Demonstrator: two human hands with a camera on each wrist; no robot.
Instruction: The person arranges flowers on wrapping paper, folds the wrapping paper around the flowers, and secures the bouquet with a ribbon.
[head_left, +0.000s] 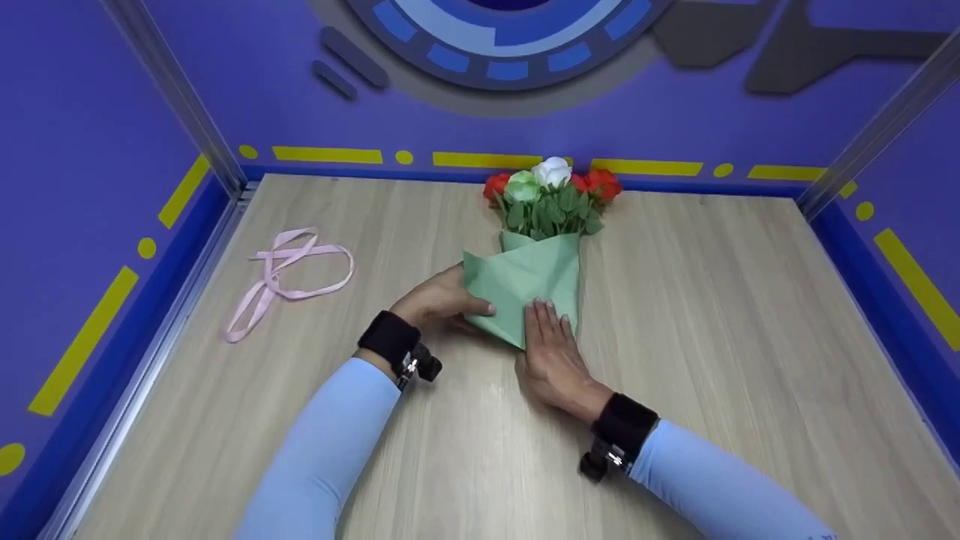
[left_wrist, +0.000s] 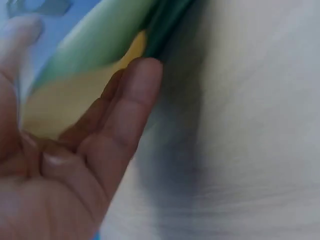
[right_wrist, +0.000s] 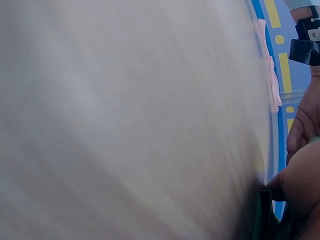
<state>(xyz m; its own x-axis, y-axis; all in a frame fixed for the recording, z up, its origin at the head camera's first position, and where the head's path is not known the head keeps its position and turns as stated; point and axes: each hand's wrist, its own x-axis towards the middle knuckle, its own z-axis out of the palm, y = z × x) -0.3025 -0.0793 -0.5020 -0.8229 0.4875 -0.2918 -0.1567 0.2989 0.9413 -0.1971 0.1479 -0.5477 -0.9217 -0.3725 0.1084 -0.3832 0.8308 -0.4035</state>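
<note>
A bouquet of red, white and pale green artificial flowers point(head_left: 553, 172) with green leaves lies near the back of the table, its stems hidden inside green wrapping paper point(head_left: 536, 274). My left hand point(head_left: 442, 296) holds the paper's left side, thumb over the front and the other fingers behind. In the left wrist view, the fingers of the left hand point(left_wrist: 107, 135) reach along the paper's edge point(left_wrist: 95, 50). My right hand point(head_left: 553, 360) presses on the paper's lower right part with straight fingers. In the right wrist view that hand point(right_wrist: 307, 182) shows only in part.
A loosely looped pink ribbon point(head_left: 281, 277) lies on the left of the wooden table point(head_left: 712, 337). Blue panels with yellow marks point(head_left: 641, 166) stand around the back and both sides. Black straps with small cameras point(head_left: 390, 337) sit on both wrists.
</note>
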